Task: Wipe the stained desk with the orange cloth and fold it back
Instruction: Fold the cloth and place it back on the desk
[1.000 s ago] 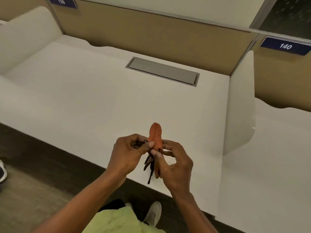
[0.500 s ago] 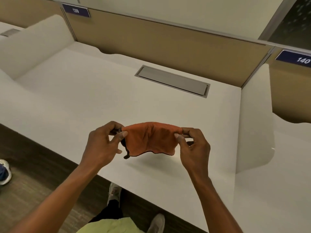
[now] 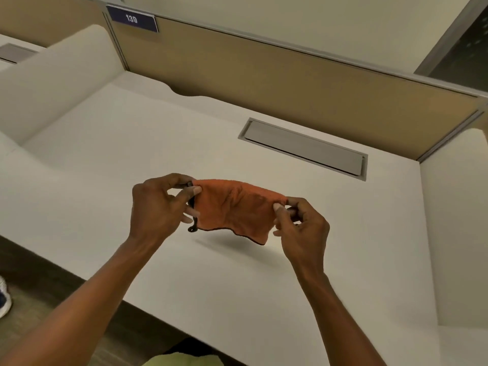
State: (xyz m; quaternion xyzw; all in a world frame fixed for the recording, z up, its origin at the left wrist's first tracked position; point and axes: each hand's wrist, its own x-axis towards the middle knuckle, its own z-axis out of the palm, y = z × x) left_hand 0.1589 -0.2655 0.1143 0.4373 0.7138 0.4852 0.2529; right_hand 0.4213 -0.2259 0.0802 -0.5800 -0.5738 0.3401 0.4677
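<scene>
The orange cloth (image 3: 235,210), with a dark edge trim, hangs spread in the air a little above the white desk (image 3: 111,159). My left hand (image 3: 158,204) pinches its upper left corner between thumb and fingers. My right hand (image 3: 301,228) pinches its upper right corner. The cloth sags between them and casts a shadow on the desk below. I cannot make out any stain on the desk surface.
A grey cable flap (image 3: 303,147) is set into the desk at the back right. Tan partition panels (image 3: 264,83) close the back, white side dividers (image 3: 454,233) flank the desk. A blue label "139" (image 3: 132,19) sits top left. A shoe (image 3: 4,297) shows on the floor at left.
A second ago the cloth was bunched upright between both hands near the desk's front edge. It has since been pulled out flat between the hands and now hangs further over the desk.
</scene>
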